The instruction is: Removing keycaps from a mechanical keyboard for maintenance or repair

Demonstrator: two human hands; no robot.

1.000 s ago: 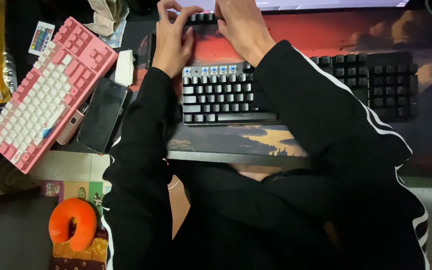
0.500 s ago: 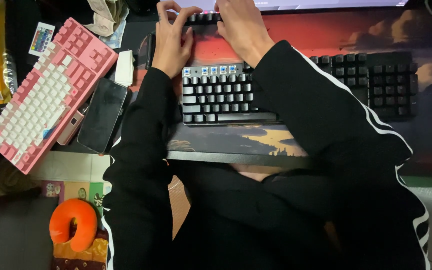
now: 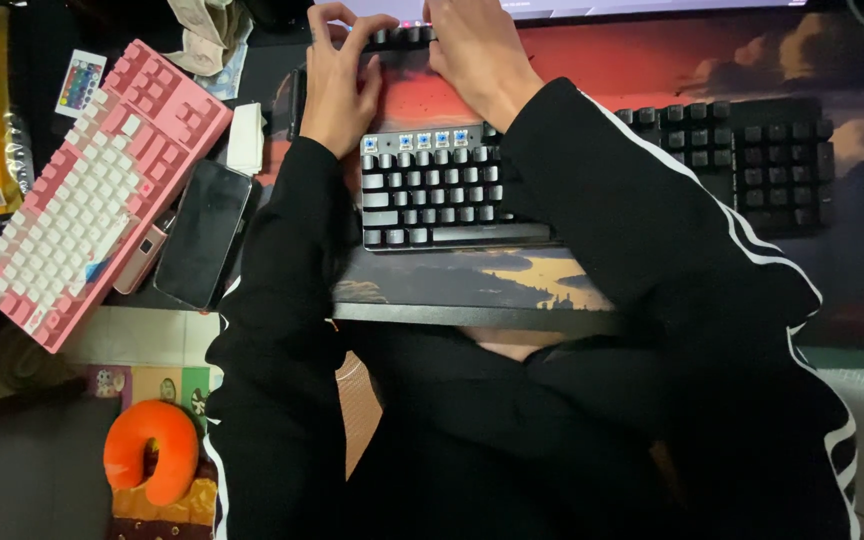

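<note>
Head view: nothing has shifted since before; left hand (image 3: 337, 85) and right hand (image 3: 472, 50) still grasp the row of black keycaps (image 3: 400, 38) above the black keyboard (image 3: 432, 195), top centre.

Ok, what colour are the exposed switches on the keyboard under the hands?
Blue, in a row on the bare silver plate of the black keyboard, just below the left hand. Head view.

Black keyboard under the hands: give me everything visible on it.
The black keyboard lies flat on the desk mat, square to the desk edge. Dark frame, black keycaps with pale legends. Several top-row caps are off, baring blue switches on a silvery plate. The right forearm covers its right end. The left hand and right hand rest beyond its far edge on a row of dark caps.
</note>
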